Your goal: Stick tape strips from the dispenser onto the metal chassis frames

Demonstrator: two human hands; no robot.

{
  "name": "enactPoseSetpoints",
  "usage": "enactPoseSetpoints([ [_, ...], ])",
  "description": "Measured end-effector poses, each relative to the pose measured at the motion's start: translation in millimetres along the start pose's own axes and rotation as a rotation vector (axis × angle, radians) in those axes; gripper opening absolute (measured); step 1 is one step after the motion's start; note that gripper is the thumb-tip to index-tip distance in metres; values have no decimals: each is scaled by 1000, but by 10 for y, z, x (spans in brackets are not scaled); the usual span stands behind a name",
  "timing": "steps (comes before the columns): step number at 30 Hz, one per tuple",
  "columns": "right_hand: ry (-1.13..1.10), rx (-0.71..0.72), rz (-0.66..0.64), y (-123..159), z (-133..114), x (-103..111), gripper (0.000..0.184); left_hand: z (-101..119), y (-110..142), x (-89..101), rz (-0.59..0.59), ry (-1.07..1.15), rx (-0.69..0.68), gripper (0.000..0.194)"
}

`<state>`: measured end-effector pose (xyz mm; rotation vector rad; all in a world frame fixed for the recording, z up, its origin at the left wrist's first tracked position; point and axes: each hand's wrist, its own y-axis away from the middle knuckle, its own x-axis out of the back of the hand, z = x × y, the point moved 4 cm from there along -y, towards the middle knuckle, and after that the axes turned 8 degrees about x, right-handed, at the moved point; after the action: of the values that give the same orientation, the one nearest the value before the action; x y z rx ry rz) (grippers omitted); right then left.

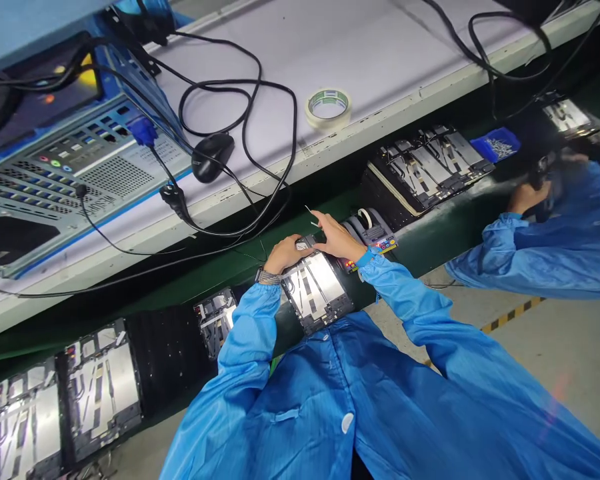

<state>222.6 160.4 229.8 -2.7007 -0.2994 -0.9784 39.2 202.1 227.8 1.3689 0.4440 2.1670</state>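
An opened tablet-like device (316, 288), with bright silver plates, dark strips and small boards, lies in front of my body. My left hand (284, 255), with a watch at its wrist, curls over its far left corner, thumb pressed on the top. At the far right corner is my right hand (336, 240), fingers stretched out and thumb apart, touching the device's edge. Thin white strips (311, 212) show by its fingertips; whether they are held cannot be made out. Right beside that hand stands a tape dispenser (370, 230) with a lit red display.
More opened devices lie left (103, 387) and in a stack (430, 167) to the right. A blue tray of small parts (497, 145) sits beyond. On the white shelf (380, 40) are a tape roll (329, 109), mouse (213, 158), cables and computer case (90, 173). A co-worker's hand (530, 197) is at right.
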Motion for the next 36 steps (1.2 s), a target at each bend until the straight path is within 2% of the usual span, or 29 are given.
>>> enactPoseSetpoints([
  [9,26,-16,-67,-110,49,44,105,0,-29,57,-14,-8,34,64],
  [17,154,167,-64,-119,-90,108,110,12,-32,67,-23,-8,20,68],
  [36,342,286,-210,-221,-181,158,108,-2,-45,63,-50,14,1,70],
])
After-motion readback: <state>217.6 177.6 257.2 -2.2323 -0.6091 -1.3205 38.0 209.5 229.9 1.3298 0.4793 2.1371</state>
